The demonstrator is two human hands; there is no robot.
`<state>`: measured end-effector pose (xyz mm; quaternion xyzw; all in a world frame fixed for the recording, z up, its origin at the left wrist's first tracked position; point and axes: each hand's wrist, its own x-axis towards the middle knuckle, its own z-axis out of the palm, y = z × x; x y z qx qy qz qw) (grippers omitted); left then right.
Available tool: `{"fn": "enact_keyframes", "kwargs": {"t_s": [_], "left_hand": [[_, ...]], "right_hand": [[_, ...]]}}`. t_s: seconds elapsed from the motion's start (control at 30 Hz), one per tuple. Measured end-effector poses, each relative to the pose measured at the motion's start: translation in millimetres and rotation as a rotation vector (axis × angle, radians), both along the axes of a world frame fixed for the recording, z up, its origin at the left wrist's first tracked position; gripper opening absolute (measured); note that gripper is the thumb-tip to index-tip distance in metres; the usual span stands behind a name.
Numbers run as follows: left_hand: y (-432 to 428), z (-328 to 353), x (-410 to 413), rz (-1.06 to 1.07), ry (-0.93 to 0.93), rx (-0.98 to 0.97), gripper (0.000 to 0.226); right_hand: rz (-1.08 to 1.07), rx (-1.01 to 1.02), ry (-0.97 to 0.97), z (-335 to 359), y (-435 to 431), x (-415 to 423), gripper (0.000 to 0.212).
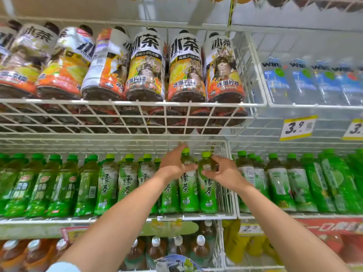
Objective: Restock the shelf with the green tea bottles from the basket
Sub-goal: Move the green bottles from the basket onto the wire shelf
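Observation:
Several green tea bottles with light green caps stand in a row on the white wire shelf (117, 218) at mid height. My left hand (173, 163) is wrapped around the neck of one green tea bottle (188, 191) standing on the shelf. Beside it, my right hand (224, 171) grips the shoulder of the neighbouring green tea bottle (207, 190), the last one before the wire divider (225, 193). Both bottles are upright and touch each other. The basket is out of view.
Large lemon tea bottles (147, 65) fill the wire shelf above, close over my hands. Other green drinks (294, 183) stand right of the divider, water bottles (306, 81) at upper right. Brown tea bottles (157, 250) sit on the shelf below. Yellow price tags (296, 127) hang on the rails.

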<state>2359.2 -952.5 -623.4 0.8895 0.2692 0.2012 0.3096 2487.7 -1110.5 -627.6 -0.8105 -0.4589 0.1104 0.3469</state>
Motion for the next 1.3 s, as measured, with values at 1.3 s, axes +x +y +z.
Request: {"fn": "enact_keyframes", "kwargs": {"t_s": [1.3], "left_hand": [[48.3, -29.1, 37.9, -0.059, 0.098, 0.147, 0.086]], "right_hand": [[-0.088, -0.507, -0.332, -14.1, 91.2, 56.6, 0.076]]}}
